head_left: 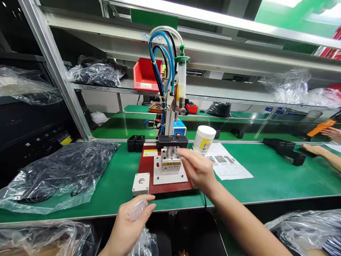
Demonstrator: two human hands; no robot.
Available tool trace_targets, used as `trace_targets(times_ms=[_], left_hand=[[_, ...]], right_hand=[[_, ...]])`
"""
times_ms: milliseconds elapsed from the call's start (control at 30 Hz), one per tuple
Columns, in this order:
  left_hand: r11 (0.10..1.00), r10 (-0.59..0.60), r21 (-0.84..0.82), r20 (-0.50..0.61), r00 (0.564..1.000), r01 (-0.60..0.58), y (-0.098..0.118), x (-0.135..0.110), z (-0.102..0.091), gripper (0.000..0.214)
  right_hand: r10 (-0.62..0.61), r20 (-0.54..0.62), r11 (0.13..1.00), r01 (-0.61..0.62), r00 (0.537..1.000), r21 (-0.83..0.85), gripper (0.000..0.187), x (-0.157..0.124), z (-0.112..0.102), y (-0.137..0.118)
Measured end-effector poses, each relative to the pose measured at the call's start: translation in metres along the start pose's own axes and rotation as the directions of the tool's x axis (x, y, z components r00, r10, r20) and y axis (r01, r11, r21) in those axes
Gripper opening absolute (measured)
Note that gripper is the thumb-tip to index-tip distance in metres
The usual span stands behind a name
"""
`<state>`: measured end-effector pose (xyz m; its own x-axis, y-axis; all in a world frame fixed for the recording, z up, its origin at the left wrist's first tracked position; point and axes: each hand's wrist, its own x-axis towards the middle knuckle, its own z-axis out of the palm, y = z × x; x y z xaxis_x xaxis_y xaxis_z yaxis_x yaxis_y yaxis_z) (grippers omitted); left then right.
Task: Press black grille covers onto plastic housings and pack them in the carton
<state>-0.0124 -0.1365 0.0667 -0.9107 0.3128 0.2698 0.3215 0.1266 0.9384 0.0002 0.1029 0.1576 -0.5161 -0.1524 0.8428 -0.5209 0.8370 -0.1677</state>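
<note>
My left hand [128, 225] is in front of the bench edge, with a small clear plastic piece [137, 209] held in its curled fingers. Its thumb and forefinger tips stand apart. My right hand [199, 169] reaches to the right side of the press fixture [171, 166], fingertips pinched together just below a black ribbed part [172, 140]. Whatever those fingertips hold is too hidden to make out. The ribbed part rests across the top of the fixture, under the upright dispensing machine [170, 117] with its syringe [182, 76].
A white button box [141, 183] sits at the base plate's front left. White tub [204, 138] and printed sheet [226, 161] lie to the right. Black blocks [135, 143] and a bagged bundle [61, 170] are left. A co-worker's hand [317, 149] shows at far right.
</note>
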Motion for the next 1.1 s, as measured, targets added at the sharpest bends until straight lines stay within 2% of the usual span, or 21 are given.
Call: trace_targets(times_ms=[100,200,333,433,667,767,867,933,1000,1033,1100], left_hand=[[1.0,-0.01,-0.003,0.01,1.0,0.01,-0.01,-0.007,-0.002,0.026],[0.998,-0.051,-0.035,-0.051,0.997,0.049,-0.017,-0.011,-0.004,0.027],[0.996,-0.086,-0.047,-0.112,0.99,0.081,-0.023,-0.01,-0.005,0.03],[0.995,-0.094,-0.055,-0.096,0.991,0.089,-0.026,-0.008,-0.004,0.031],[0.992,-0.122,-0.048,-0.086,0.989,0.118,-0.029,-0.005,0.001,0.032],[0.995,-0.099,-0.014,-0.078,0.992,0.099,-0.028,-0.005,0.002,0.032],[0.994,-0.061,0.086,-0.106,0.993,0.07,-0.029,-0.002,-0.005,0.031],[0.98,-0.029,0.19,-0.165,0.986,0.061,-0.033,0.003,-0.014,0.032],[0.954,0.024,0.299,-0.178,0.984,0.031,-0.04,0.012,-0.024,0.038],[0.935,0.055,0.354,-0.144,0.988,0.0,-0.045,0.016,-0.028,0.041],[0.883,0.103,0.464,-0.035,0.994,-0.075,-0.055,0.023,-0.034,0.044]], right_hand=[[-0.013,0.121,0.96,0.046,0.993,-0.277,0.027,0.04,0.007,0.029],[0.012,0.269,0.92,0.096,0.963,-0.381,0.027,0.06,0.018,0.039],[0.014,0.289,0.912,0.106,0.957,-0.397,0.028,0.058,0.025,0.036],[0.0,0.274,0.923,0.105,0.962,-0.369,0.034,0.052,0.027,0.035],[0.024,0.353,0.929,0.11,0.935,-0.354,0.05,0.049,0.037,0.038],[-0.006,0.348,0.953,0.111,0.937,-0.283,0.054,0.048,0.031,0.036],[-0.021,0.204,0.98,0.061,0.979,-0.192,0.053,0.026,0.014,0.036],[0.04,0.053,0.982,-0.029,0.998,-0.188,0.047,-0.003,0.002,0.039],[0.13,-0.04,0.963,-0.136,0.991,-0.234,0.04,-0.042,-0.007,0.043],[0.171,-0.042,0.949,-0.176,0.984,-0.262,0.036,-0.061,-0.01,0.044],[0.23,0.035,0.931,-0.209,0.973,-0.3,0.028,-0.097,-0.015,0.046]])
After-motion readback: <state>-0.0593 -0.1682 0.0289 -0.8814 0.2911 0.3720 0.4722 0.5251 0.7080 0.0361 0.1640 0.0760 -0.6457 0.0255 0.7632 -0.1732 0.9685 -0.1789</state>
